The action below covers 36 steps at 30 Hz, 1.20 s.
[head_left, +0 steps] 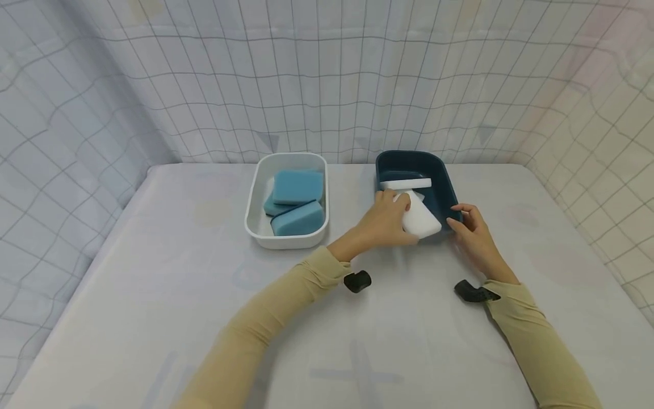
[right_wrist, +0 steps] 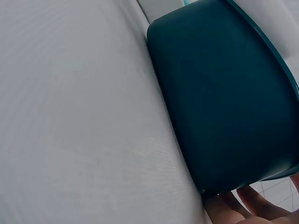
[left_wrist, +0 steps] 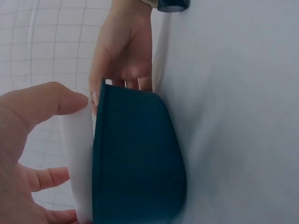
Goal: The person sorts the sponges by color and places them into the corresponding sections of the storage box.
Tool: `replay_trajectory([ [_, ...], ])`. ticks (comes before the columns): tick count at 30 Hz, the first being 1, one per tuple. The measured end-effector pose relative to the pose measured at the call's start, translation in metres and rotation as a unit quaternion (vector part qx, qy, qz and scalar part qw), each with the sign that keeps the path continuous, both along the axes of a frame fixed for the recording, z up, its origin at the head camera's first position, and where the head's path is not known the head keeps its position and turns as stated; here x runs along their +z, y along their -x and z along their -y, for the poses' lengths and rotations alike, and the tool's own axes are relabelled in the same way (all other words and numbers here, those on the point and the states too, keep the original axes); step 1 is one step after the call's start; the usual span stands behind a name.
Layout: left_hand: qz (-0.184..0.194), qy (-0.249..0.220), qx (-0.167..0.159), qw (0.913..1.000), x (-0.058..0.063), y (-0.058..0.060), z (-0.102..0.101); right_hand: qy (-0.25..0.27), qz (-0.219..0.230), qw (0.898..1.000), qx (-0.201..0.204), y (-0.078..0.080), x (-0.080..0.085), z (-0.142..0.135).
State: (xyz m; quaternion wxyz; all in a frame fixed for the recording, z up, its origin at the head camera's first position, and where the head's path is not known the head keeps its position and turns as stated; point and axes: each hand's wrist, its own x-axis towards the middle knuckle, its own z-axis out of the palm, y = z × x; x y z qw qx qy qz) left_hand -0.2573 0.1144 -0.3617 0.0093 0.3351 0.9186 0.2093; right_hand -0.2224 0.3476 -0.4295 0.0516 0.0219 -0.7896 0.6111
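My left hand (head_left: pixel 390 221) grips a white sponge-like block (head_left: pixel 420 218) over the front of a dark teal bin (head_left: pixel 444 190). The left wrist view has the thumb on one side of the block (left_wrist: pixel 77 154) and fingertips on the other, the block beside the bin's rim. Inside the bin lie another white block (head_left: pixel 407 183) and part of one more, mostly covered by my hand. At the bin's front right corner, my right hand (head_left: pixel 475 238) holds the rim and side between thumb and fingers. In the right wrist view, its fingers (right_wrist: pixel 261 205) touch the end wall.
Left of the teal bin stands a white bin (head_left: pixel 250 221) with several blue sponges (head_left: pixel 298 187). Both stand on a table with a white cloth (head_left: pixel 168 272). A grid-patterned curtain (head_left: pixel 327 79) rises behind and at both sides. Dark wrist devices (head_left: pixel 357 281) sit by the cuffs.
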Motion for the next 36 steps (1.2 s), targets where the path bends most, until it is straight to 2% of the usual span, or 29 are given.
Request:
replay_trajectory([
  [5, 0.017, -0.003, 0.021, 0.9996, -0.004, 0.012, -0.006, -0.003, 0.002, 1.0, 0.0, 0.001, -0.001, 0.001],
  [10, 0.025, 0.008, 0.027, 0.9993, -0.004, 0.018, -0.01, -0.006, 0.0, 1.0, 0.002, 0.002, -0.001, 0.003],
  [18, 0.027, 0.028, 0.021, 0.999, -0.005, 0.022, -0.007, 0.02, -0.011, 1.0, 0.018, 0.004, -0.002, 0.007],
  [22, 0.028, 0.014, 0.017, 0.9994, -0.004, 0.02, 0.001, 0.014, -0.011, 0.999, 0.027, 0.007, 0.0, 0.006],
  [24, 0.025, -0.003, 0.018, 0.9995, -0.001, 0.019, 0.008, -0.007, -0.001, 1.0, 0.028, 0.008, 0.003, 0.004],
  [27, 0.01, -0.025, 0.025, 0.9993, 0.008, 0.02, 0.026, -0.061, 0.012, 0.998, 0.03, 0.006, 0.009, -0.003],
  [30, -0.013, -0.039, 0.052, 0.9978, 0.021, 0.027, 0.058, -0.137, -0.014, 0.99, 0.024, 0.006, 0.018, -0.014],
  [33, -0.031, -0.036, 0.104, 0.9934, 0.034, 0.041, 0.103, -0.232, -0.055, 0.971, 0.013, 0.009, 0.026, -0.031],
  [34, -0.035, -0.031, 0.124, 0.9912, 0.037, 0.046, 0.12, -0.274, -0.056, 0.96, 0.005, 0.011, 0.028, -0.038],
  [36, -0.027, -0.018, 0.166, 0.9857, 0.04, 0.057, 0.155, -0.343, -0.027, 0.939, 0.002, 0.016, 0.033, -0.052],
])
